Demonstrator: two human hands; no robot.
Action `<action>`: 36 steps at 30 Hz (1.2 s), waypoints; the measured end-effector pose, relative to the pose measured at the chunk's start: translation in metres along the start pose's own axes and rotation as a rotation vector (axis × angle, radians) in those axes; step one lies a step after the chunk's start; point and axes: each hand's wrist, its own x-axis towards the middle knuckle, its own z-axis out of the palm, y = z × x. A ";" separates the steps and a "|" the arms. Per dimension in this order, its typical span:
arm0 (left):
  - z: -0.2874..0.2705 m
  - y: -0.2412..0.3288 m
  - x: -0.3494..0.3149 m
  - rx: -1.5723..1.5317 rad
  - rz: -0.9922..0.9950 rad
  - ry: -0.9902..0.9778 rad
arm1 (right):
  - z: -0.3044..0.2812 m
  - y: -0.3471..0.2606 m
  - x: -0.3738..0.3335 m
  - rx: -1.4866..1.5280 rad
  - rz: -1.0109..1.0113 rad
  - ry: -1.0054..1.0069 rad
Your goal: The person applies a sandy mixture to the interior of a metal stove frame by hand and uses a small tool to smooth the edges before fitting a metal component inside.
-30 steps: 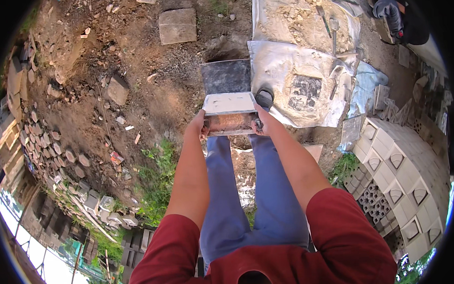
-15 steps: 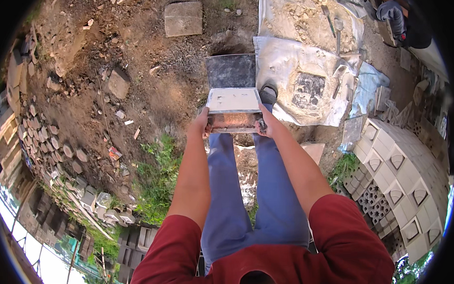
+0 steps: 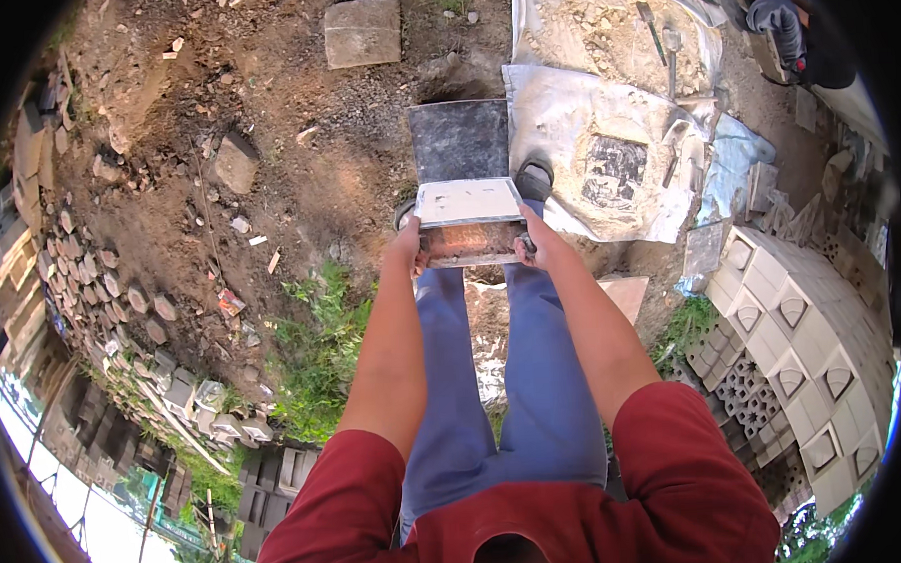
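Between my hands is a rectangular metal mould (image 3: pixel 472 244) with a pale cream, flat surface (image 3: pixel 468 200) framed by a grey metal rim, and a rust-coloured near side. My left hand (image 3: pixel 406 247) is closed round its left end. My right hand (image 3: pixel 540 241) grips the opposite end, fingers curled against the near side. The mould is held in front of my legs, above the ground. Just beyond it lies a dark, worn flat board (image 3: pixel 459 142). My right shoe (image 3: pixel 534 180) is beside the board, on the edge of a white sheet.
The dusty white sheet (image 3: pixel 554 109) bears a dark rectangular patch (image 3: pixel 614 171) and powdery material. Hand tools (image 3: pixel 672 57) lie farther back. A stone slab (image 3: pixel 362 32) sits ahead. Stacked pale blocks (image 3: pixel 794 319) stand at right; several hexagonal pavers (image 3: pixel 93 274) line the left.
The mould and both hands have shifted slightly to the right. Part of my left shoe now shows beside the mould. Both hands keep their grip.
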 end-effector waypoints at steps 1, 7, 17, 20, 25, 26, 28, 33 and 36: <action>0.001 -0.001 -0.001 0.013 -0.022 -0.006 | -0.003 0.004 0.002 0.005 -0.005 -0.003; 0.002 -0.009 -0.004 0.020 -0.040 -0.015 | -0.005 0.012 0.006 0.023 0.098 0.012; 0.007 -0.001 0.005 0.008 -0.011 -0.038 | -0.007 -0.013 0.014 -0.046 0.067 -0.031; -0.004 0.006 0.009 0.003 -0.005 -0.025 | 0.004 -0.015 0.004 -0.022 0.020 -0.035; 0.004 0.021 0.006 0.033 -0.050 -0.024 | -0.001 -0.023 -0.001 0.024 0.069 -0.007; 0.006 0.022 0.004 0.039 -0.041 -0.052 | -0.002 -0.024 0.000 0.025 0.074 -0.004; 0.007 0.025 0.001 0.042 -0.042 -0.075 | -0.006 -0.030 0.005 0.057 0.126 -0.074; 0.006 0.024 -0.013 -0.007 -0.026 -0.069 | -0.005 -0.029 0.012 -0.003 0.108 -0.104; 0.006 0.019 -0.030 -0.138 -0.048 -0.083 | -0.003 -0.027 0.011 -0.016 0.094 -0.103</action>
